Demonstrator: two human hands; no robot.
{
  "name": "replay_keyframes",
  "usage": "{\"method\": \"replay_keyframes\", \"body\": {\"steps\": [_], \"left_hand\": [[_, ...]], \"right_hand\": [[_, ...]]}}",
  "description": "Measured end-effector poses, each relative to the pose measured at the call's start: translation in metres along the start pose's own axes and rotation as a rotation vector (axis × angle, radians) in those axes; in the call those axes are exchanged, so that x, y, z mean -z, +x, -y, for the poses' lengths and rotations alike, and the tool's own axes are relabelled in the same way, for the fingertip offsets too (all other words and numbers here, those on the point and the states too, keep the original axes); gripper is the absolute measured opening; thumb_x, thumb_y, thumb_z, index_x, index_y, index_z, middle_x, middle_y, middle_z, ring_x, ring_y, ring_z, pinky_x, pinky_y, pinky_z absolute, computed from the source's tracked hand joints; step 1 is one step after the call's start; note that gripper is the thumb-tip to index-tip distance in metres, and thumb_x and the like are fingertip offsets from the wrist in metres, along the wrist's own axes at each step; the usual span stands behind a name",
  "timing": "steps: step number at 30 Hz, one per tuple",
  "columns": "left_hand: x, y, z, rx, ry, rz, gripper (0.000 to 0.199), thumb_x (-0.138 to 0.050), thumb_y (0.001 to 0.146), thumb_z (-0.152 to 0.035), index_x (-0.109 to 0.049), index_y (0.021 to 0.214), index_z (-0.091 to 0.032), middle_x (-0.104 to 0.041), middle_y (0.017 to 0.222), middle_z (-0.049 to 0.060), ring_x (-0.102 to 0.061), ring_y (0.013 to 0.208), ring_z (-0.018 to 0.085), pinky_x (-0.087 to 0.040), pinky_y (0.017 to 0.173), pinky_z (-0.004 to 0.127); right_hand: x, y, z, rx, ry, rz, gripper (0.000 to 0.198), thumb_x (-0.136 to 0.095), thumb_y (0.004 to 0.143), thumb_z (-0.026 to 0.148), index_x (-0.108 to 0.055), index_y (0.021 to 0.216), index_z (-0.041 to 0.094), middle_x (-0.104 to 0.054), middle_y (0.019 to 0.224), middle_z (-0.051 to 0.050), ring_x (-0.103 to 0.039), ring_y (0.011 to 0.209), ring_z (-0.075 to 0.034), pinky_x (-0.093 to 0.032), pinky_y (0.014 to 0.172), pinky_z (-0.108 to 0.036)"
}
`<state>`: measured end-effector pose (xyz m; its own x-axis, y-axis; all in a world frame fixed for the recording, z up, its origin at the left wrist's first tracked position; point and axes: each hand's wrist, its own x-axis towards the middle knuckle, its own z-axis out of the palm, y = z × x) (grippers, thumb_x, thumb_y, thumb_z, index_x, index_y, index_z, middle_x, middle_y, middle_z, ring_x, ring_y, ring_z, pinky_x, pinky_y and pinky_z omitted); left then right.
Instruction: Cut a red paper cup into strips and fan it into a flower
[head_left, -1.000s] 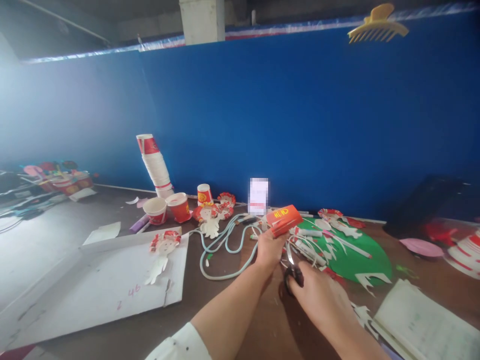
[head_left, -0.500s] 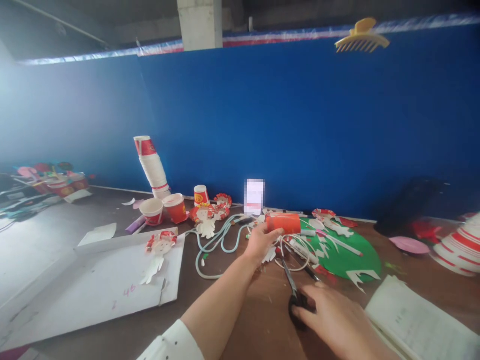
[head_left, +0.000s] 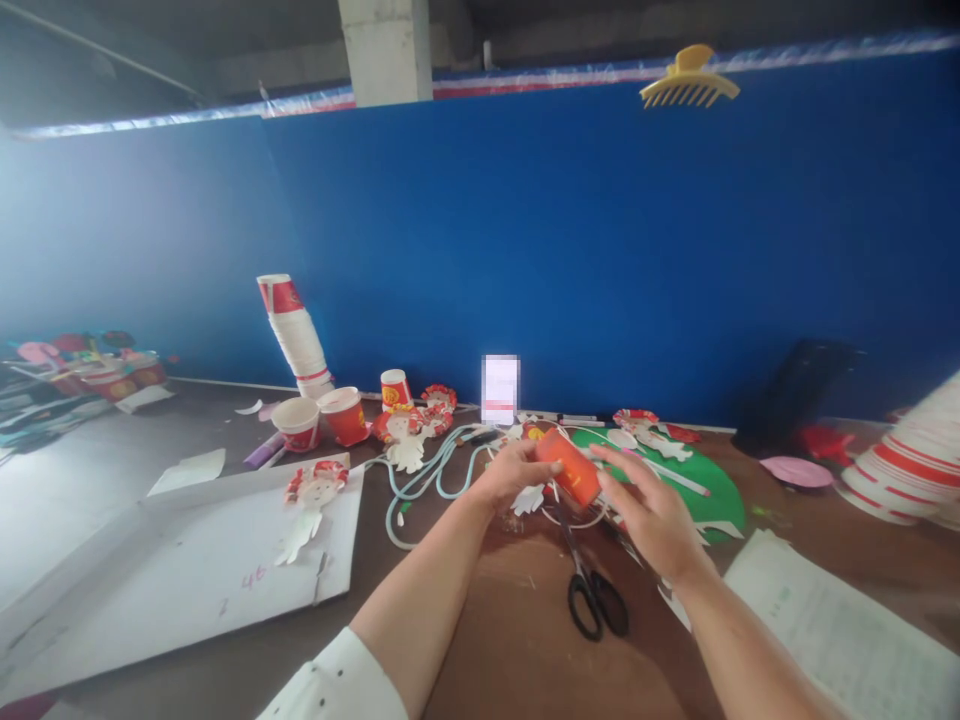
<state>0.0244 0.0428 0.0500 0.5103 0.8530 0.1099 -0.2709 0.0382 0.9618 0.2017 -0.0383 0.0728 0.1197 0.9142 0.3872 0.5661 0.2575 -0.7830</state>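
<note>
A red paper piece (head_left: 574,470) with small yellow marks is pinched at its left end in my left hand (head_left: 514,475). It hangs tilted above a tangle of white cable. My right hand (head_left: 652,510) is at the other end, its fingers apart and the fingertips beside or just touching the edge; contact is unclear. Below the hands, black-handled scissors (head_left: 594,600) lie on the brown table (head_left: 510,640), their blades pointing away toward the cable. Behind the right hand, a green round sheet (head_left: 720,495) is partly covered by paper scraps and a marker.
A leaning stack of paper cups (head_left: 296,340) and two paper tubs (head_left: 343,415) stand back left. A white board (head_left: 187,560) carries a paper doll (head_left: 319,490). At right are an open notebook (head_left: 832,620) and another cup stack (head_left: 900,470). A blue partition (head_left: 480,230) rises behind.
My right hand has let go of the scissors, leaving them on the table, and moved up to the red paper piece. The left hand has tilted that piece downward at its right end.
</note>
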Motion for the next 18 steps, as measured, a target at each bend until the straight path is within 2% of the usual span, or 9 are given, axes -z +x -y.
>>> {"method": "replay_keyframes", "body": {"steps": [3, 6, 11, 15, 18], "left_hand": [[0.002, 0.003, 0.005, 0.02, 0.016, -0.025, 0.038, -0.081, 0.057, -0.04, -0.066, 0.079, -0.013, -0.055, 0.062, -0.001, -0.042, 0.051, 0.006, -0.029, 0.052, 0.021], [0.003, 0.004, 0.004, 0.01, -0.022, -0.03, 0.041, -0.08, 0.058, -0.041, -0.067, 0.086, -0.013, -0.058, 0.068, 0.001, -0.043, 0.053, 0.006, -0.028, 0.052, 0.02], [0.002, 0.003, -0.001, 0.027, -0.126, -0.003, 0.049, -0.08, 0.058, -0.042, -0.067, 0.094, -0.012, -0.064, 0.084, 0.007, -0.055, 0.067, 0.012, -0.039, 0.063, 0.023], [0.001, 0.002, -0.003, 0.031, -0.141, 0.012, 0.05, -0.08, 0.058, -0.044, -0.067, 0.094, -0.012, -0.064, 0.082, 0.007, -0.056, 0.067, 0.012, -0.04, 0.064, 0.024], [0.0, 0.0, -0.003, 0.026, -0.153, 0.023, 0.048, -0.08, 0.059, -0.043, -0.067, 0.094, -0.012, -0.063, 0.08, 0.006, -0.054, 0.064, 0.011, -0.039, 0.063, 0.023]], "right_hand": [[-0.003, -0.01, -0.006, -0.03, 0.106, 0.08, 0.042, -0.051, 0.087, 0.042, -0.057, 0.125, 0.025, -0.057, 0.133, -0.006, -0.051, 0.122, -0.024, -0.044, 0.099, -0.04], [-0.004, -0.013, -0.007, -0.033, 0.139, 0.151, 0.042, -0.054, 0.086, 0.042, -0.057, 0.125, 0.026, -0.056, 0.134, -0.006, -0.049, 0.125, -0.025, -0.038, 0.104, -0.042], [-0.008, -0.012, -0.01, -0.055, 0.225, 0.19, 0.047, -0.062, 0.081, 0.043, -0.055, 0.122, 0.022, -0.06, 0.127, -0.01, -0.057, 0.114, -0.027, -0.045, 0.097, -0.043], [-0.01, -0.011, -0.016, -0.06, 0.175, 0.162, 0.045, -0.063, 0.08, 0.045, -0.057, 0.118, 0.021, -0.062, 0.122, -0.01, -0.058, 0.112, -0.027, -0.045, 0.097, -0.045], [-0.009, -0.011, -0.017, -0.01, 0.09, 0.129, 0.042, -0.065, 0.078, 0.046, -0.063, 0.112, 0.023, -0.061, 0.124, -0.009, -0.055, 0.115, -0.027, -0.043, 0.098, -0.045]]}}
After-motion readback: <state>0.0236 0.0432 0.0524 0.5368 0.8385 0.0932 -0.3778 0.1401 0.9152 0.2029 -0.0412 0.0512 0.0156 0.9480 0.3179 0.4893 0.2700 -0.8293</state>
